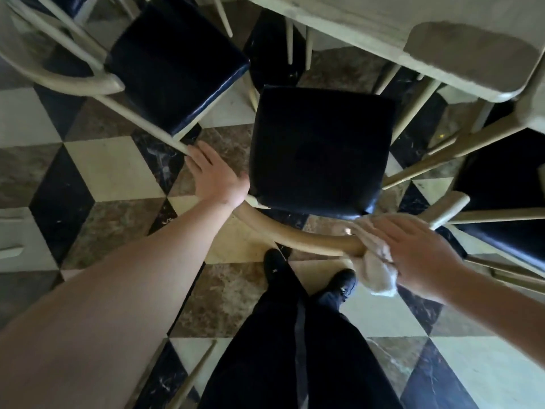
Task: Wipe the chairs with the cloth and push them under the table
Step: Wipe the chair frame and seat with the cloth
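**Two hands on one chair**

Seen from the head camera, looking down: one chair (320, 149) with a black seat stands right in front of the person. Its curved tan back rail (295, 236) bends between the two arms. The front of the seat is near the edge of the pale table (368, 22), but the seat is not under it.

The left hand (216, 177) rests on the left end of the rail, beside the seat corner. Its fingers look curled down over the rail, but the grip itself is hidden under the hand.

The right hand (418, 255) lies on a light cloth (376, 261). Its fingers are straight and flat, and they press the cloth onto the right end of the rail. Part of the cloth hangs down below the rail.

A second chair (174, 63) with a black seat stands to the left, just beside the first. A third chair (507, 202) stands to the right, partly cut off.

Dark trousers and two black shoes (343, 281) stand on the checkered floor (112, 169) behind the rail.
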The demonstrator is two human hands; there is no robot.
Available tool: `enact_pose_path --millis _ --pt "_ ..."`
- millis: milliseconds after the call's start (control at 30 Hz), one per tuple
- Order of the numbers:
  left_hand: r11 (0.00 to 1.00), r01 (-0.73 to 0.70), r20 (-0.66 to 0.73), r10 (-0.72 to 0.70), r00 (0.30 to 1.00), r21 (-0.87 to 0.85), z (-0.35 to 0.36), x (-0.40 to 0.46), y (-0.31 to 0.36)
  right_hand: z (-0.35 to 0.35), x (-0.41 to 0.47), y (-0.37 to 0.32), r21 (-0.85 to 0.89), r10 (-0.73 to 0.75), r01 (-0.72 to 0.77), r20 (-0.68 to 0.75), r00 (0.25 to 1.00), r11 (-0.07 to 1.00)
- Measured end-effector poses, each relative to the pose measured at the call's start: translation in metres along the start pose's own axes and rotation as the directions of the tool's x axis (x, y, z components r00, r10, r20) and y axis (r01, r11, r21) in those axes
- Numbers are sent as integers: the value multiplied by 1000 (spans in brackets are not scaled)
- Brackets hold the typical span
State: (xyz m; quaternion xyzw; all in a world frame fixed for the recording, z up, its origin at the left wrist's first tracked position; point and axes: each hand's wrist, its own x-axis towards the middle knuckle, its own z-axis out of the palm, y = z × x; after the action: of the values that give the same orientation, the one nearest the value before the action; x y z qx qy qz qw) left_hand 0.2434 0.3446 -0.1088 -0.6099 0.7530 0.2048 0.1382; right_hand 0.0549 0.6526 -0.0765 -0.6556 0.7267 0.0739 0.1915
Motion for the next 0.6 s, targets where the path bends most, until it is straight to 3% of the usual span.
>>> enact_pose_path --millis 133,267,367,433,500,600 --pt "995 -49 -94 41 995 -86 5 -5 0 -8 -20 81 -68 10 -7 42 999 998" --pt "964 -81 -183 34 983 -254 10 -6 -4 -27 1 92 296 127 -193 230 965 936" --pt "952 -100 -222 35 974 -290 16 -1 -6 -30 34 78 428 235 -440 451 861 789" --pt "948 -126 -239 55 970 -292 16 -2 -7 -23 64 66 599 208 -529 522 827 601" --pt "940 -143 -270 58 961 -309 16 0 -8 -20 110 48 756 190 -532 499 846 381" --pt "925 -167 -305 58 951 -342 22 2 -8 -11 181 11 899 144 -378 353 925 222"
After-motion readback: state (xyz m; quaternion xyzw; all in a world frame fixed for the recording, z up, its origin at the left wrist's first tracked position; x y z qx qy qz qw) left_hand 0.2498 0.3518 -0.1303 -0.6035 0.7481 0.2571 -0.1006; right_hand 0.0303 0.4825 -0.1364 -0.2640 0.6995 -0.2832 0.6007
